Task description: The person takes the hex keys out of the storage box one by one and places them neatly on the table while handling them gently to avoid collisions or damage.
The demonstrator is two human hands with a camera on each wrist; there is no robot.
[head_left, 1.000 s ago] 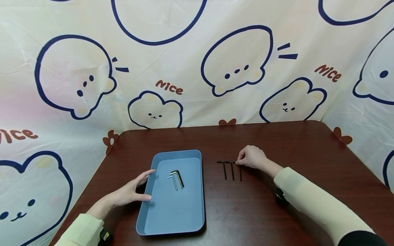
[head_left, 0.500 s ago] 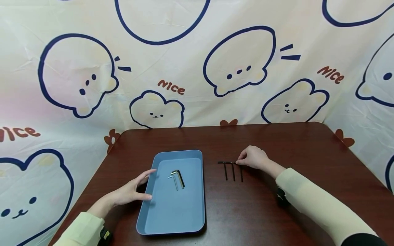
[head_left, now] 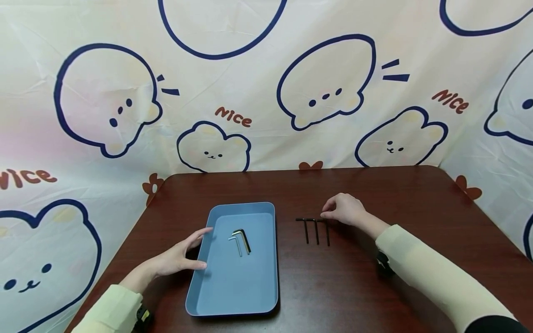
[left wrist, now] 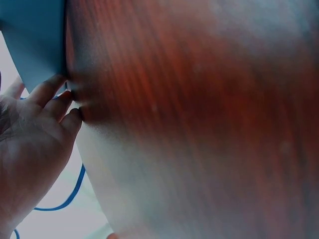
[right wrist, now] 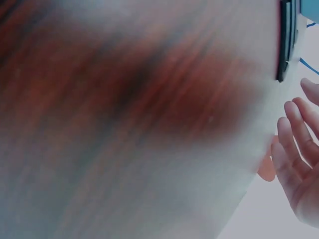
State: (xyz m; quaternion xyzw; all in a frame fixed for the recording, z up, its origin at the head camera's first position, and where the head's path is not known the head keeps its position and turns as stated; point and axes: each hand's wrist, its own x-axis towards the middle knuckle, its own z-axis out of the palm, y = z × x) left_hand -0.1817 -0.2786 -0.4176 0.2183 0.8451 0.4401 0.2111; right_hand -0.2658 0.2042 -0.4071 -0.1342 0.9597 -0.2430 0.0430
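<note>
Three black hex keys (head_left: 317,232) lie in a row on the table, short arms at the far end and long arms toward me. Just beyond the rightmost key is my right hand (head_left: 344,209). In the right wrist view, its loosely bent fingers (right wrist: 294,117) are apart from the black keys (right wrist: 285,42). My left hand (head_left: 176,254) rests with spread thumb and fingers at the left rim of the blue tray (head_left: 233,289). Inside the tray are a small silver hex key (head_left: 237,245) and a larger dark, gold-tinted one (head_left: 246,243); whether the latter is two nested keys, I cannot tell.
The dark brown wooden table (head_left: 300,282) has rounded far corners. A pale printed cloth (head_left: 266,111) hangs behind it and at both sides. Table surface lies between the tray and the black keys.
My right hand has moved slightly up and away from the rightmost black hex key, its fingertips no longer on the short arm. The left hand stays on the tray's rim.
</note>
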